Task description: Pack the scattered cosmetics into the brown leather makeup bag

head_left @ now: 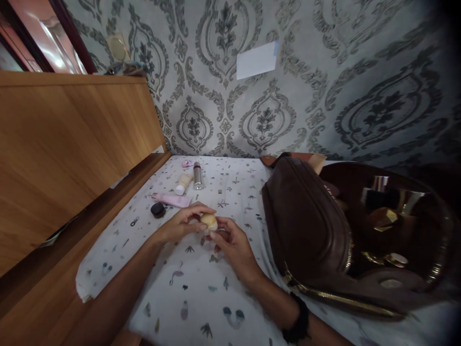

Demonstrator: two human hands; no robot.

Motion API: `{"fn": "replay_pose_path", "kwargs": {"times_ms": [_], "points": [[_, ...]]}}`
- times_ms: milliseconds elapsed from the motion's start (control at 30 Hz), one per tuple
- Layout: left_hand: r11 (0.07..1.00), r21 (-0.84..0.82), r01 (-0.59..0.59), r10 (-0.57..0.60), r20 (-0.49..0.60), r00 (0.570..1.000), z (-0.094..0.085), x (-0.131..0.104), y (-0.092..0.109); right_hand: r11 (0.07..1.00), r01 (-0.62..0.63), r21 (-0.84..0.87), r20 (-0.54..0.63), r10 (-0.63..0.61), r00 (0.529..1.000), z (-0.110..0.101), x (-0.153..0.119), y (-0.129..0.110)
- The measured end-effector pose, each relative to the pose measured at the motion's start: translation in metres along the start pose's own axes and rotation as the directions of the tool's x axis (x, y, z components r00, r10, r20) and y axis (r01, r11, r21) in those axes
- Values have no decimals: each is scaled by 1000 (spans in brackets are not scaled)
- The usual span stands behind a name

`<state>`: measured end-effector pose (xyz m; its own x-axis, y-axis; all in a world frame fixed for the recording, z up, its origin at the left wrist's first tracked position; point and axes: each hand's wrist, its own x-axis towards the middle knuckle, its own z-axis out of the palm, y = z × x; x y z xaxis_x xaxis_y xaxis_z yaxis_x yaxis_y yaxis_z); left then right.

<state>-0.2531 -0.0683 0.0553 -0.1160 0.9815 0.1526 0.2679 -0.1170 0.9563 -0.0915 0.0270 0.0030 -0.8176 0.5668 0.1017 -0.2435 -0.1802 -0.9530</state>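
Observation:
A small round jar (209, 221) with a pale yellow top is held over the patterned white cloth (201, 307). My left hand (182, 225) grips it from the left between thumb and fingers. From the right, the fingertips of my right hand (236, 247) close on its lower side. Left of the hands lie a black lidded pot (157, 210) and a pink squeeze tube (175, 199). Farther back are a beige tube (184, 183) with a white cap, a silver bottle (198, 177) and a small pink item (188, 164) whose kind I cannot tell.
A large dark brown bag (302, 216) stands unzipped on the right, with shiny items (385, 218) inside. A wooden panel (79, 154) borders the cloth on the left. Grey patterned wallpaper (223, 120) covers the wall behind, bearing a white card (257, 61).

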Motion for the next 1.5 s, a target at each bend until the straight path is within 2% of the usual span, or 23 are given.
{"fn": "replay_pose_path", "kwargs": {"times_ms": [367, 500, 700, 1300, 1500], "points": [[981, -144, 128, -136, -50, 989, 1, 0, 1, 991, 29, -127, -85, -40, 996, 0, 1, -2], [984, -137, 112, -122, -70, 990, 4, 2, -4, 989, 22, -143, -74, -32, 997, 1, 0, -4], [970, -205, 128, -141, -52, 989, 7, 3, -6, 997, 2, -82, -97, -10, 995, 2, -1, -6], [979, -186, 89, -96, -28, 995, 4, 1, -11, 995, 38, -87, -83, -45, 996, 0, 0, -1], [973, -204, 110, -115, -13, 993, 4, 2, -12, 997, 20, -71, -93, -26, 995, 0, 1, -1]]}}
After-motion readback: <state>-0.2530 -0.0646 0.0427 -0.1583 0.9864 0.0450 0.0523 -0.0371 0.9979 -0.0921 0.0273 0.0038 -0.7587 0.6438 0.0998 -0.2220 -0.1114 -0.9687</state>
